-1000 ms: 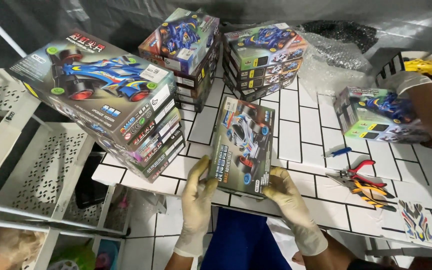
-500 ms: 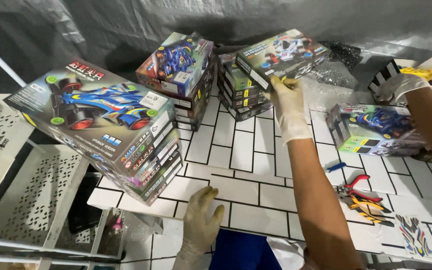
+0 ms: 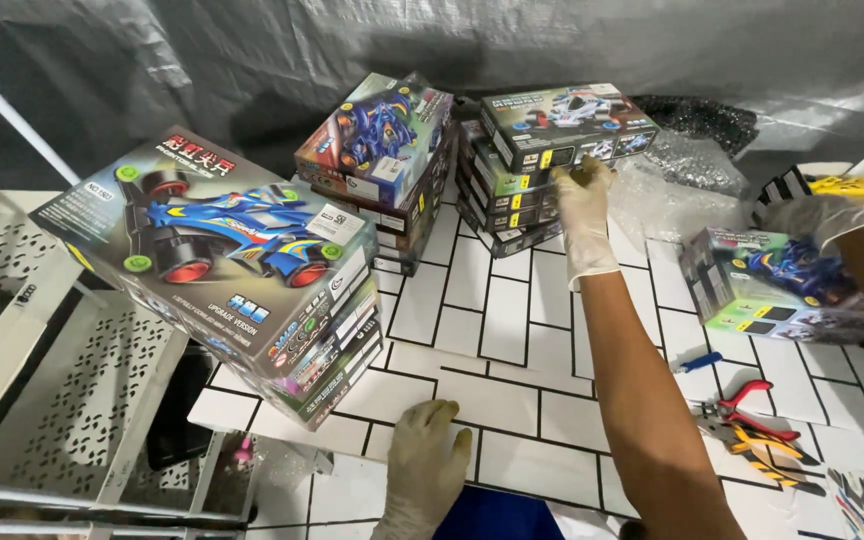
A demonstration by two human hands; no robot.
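The right hand (image 3: 582, 200), in a thin pale latex glove, had its fingers curled around the near edge of a flat glossy cardboard toy-car box (image 3: 564, 122) topping the rear stack (image 3: 507, 205) at 12 o'clock. The gloved left hand (image 3: 427, 470) lay flat, fingers spread and holding nothing, on the white tiled table (image 3: 512, 320) at 6 o'clock. Red-handled pliers (image 3: 747, 400) lay at 4 o'clock.

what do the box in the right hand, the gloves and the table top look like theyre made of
Toy car box: looks like glossy printed cardboard, with crisp folded edges and sheen.
Gloves, on the right hand and left hand: thin pale latex-like rubber, wrinkled and clinging; exact kind unclear.
Table top: white rectangles with dark joints, like glazed tile, though it could be a printed sheet.
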